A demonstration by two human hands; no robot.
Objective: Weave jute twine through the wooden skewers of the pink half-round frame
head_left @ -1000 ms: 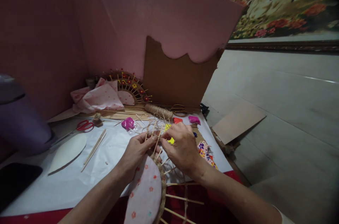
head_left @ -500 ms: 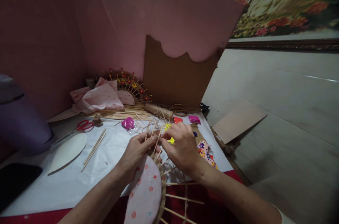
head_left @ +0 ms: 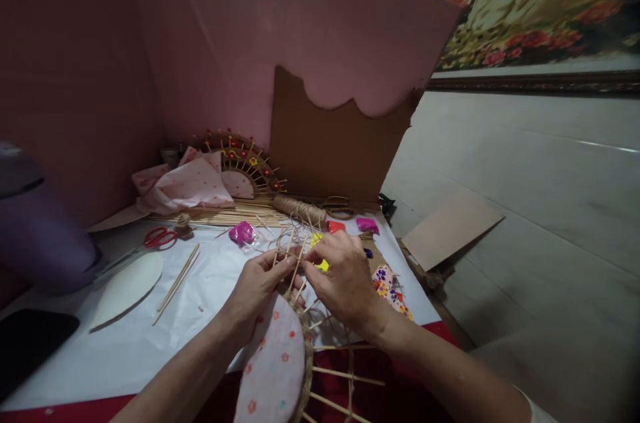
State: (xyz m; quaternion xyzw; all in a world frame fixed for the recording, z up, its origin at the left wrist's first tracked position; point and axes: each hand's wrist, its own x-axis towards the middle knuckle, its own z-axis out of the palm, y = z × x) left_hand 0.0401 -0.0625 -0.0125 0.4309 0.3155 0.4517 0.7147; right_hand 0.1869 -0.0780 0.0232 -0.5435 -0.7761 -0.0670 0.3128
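Note:
A half-round piece covered in flowered pink cloth (head_left: pixel 274 363) has a twine-bound curved rim (head_left: pixel 308 369) and thin wooden sticks (head_left: pixel 350 376) fanning out from it. My left hand (head_left: pixel 257 289) grips its upper sticks, thumb pressed against them. Close by, my right hand (head_left: pixel 345 276) pinches twine at one of these sticks, fingertips together. A strand of twine (head_left: pixel 351 369) crosses the lower sticks. Loose twine (head_left: pixel 297 231) lies tangled just behind the hands, leading toward a twine spool (head_left: pixel 300 208). The fingers partly hide the point where twine meets stick.
Red-handled scissors (head_left: pixel 160 237), two loose sticks (head_left: pixel 176 284) and a white cut piece (head_left: pixel 127 289) lie left on the white sheet. Behind stand a decorated fan (head_left: pixel 250 159) and brown cardboard (head_left: pixel 330 149). Purple packets (head_left: pixel 242 233) sit nearby; a purple bottle (head_left: pixel 43 229) stands far left.

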